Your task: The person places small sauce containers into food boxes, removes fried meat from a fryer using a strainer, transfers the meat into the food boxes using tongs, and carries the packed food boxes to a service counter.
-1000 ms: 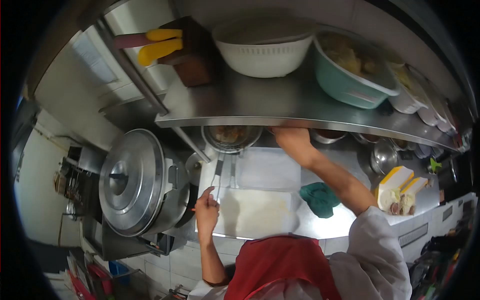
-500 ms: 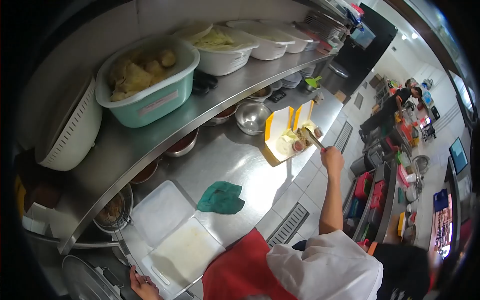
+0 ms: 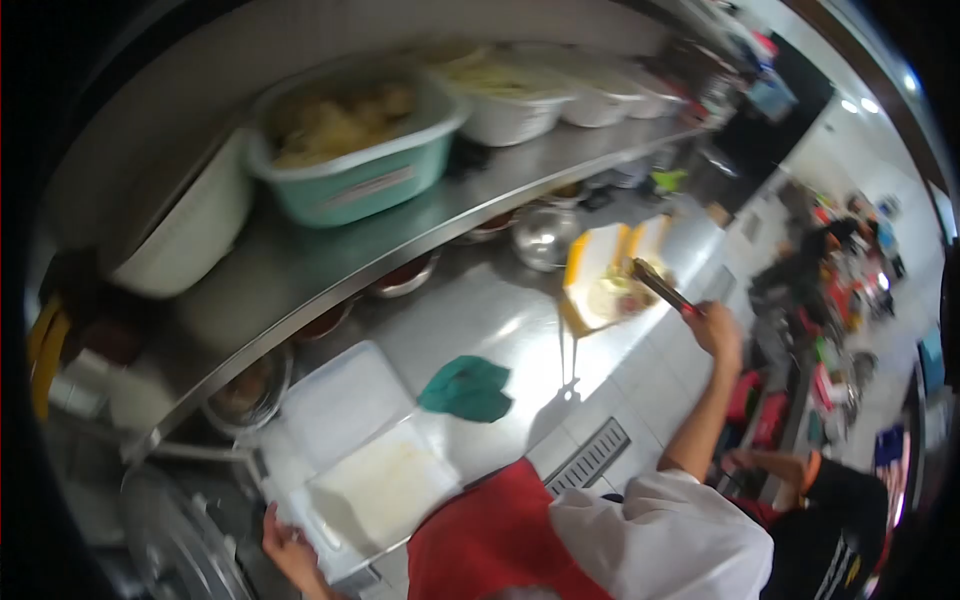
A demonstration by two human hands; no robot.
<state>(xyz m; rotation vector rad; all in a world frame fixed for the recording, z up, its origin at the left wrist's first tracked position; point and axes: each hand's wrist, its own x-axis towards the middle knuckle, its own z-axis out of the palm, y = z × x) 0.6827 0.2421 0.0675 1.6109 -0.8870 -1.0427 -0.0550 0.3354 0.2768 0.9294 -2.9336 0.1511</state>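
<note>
Tongs point(image 3: 663, 285) extend from the outstretched right hand point(image 3: 718, 332).

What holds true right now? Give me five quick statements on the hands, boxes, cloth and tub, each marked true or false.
1. The right hand holds tongs. True.
2. The green cloth lies on the steel counter. True.
3. The yellow-edged boxes are closed. False: their lids stand open.
4. Both hands hold tongs. False: the left hand, by the white cutting board, shows none.
5. The teal tub stands on the shelf. True.
</note>
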